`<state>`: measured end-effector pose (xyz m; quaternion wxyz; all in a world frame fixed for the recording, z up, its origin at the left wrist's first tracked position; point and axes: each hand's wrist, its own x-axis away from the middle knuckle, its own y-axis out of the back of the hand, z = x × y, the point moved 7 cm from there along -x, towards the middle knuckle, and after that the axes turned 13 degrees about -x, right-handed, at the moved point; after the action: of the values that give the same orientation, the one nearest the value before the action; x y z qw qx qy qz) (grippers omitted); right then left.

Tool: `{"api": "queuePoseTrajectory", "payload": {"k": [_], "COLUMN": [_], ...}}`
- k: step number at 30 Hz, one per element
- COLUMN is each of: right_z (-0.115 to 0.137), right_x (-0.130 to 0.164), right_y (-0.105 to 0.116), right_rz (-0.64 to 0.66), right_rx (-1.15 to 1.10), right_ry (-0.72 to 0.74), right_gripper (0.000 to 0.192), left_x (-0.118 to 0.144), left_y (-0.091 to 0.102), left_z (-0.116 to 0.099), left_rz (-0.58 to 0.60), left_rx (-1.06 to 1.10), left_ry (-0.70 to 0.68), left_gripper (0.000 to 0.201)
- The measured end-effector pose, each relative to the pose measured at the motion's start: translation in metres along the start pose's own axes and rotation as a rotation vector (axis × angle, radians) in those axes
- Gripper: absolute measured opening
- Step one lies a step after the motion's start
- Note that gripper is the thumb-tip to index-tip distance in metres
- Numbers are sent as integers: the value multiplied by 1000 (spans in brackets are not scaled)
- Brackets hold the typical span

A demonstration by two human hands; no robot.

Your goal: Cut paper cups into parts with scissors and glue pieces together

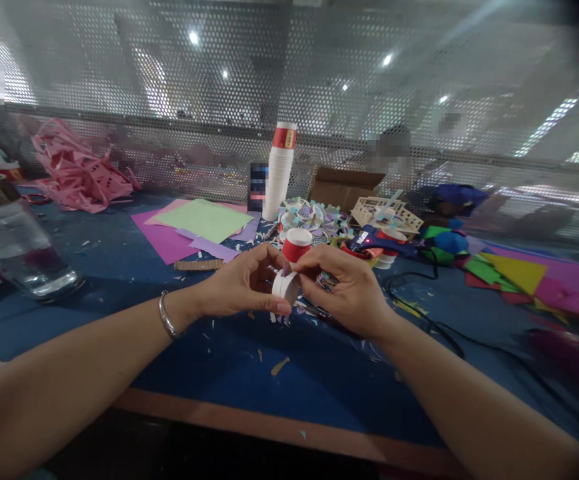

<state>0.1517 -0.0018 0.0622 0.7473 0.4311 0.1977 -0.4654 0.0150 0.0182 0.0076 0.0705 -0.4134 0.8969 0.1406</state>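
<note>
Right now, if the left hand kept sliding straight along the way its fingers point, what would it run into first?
The left hand points right, already touching the white cup piece held between both hands. Pushed on, it would meet the right hand just behind it, though depth between them is hard to judge.

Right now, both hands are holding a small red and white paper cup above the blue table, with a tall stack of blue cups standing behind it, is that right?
Not quite: the head view shows the tall stack of cups is white with a red band, not blue. The rest holds: the left hand and right hand hold the small red and white paper cup above the blue table.
</note>
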Motion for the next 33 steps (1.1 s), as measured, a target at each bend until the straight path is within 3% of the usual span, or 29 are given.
{"api": "queuePoseTrajectory", "payload": {"k": [11,21,33], "right_z": [0,-1,6], "right_x": [0,-1,3], "right_y": [4,4,6], "right_rz": [11,23,-49], "right_rx": [17,26,164], "right_ry": [0,-3,119], "right_gripper": [11,12,18], "left_x": [0,-1,0], "left_y": [7,6,13], "left_z": [5,0,-10], "left_rz": [-99,-81,-112], "left_rx": [-36,-46,-188], "left_ry": [12,0,-68], "left_gripper": [60,55,46]}}
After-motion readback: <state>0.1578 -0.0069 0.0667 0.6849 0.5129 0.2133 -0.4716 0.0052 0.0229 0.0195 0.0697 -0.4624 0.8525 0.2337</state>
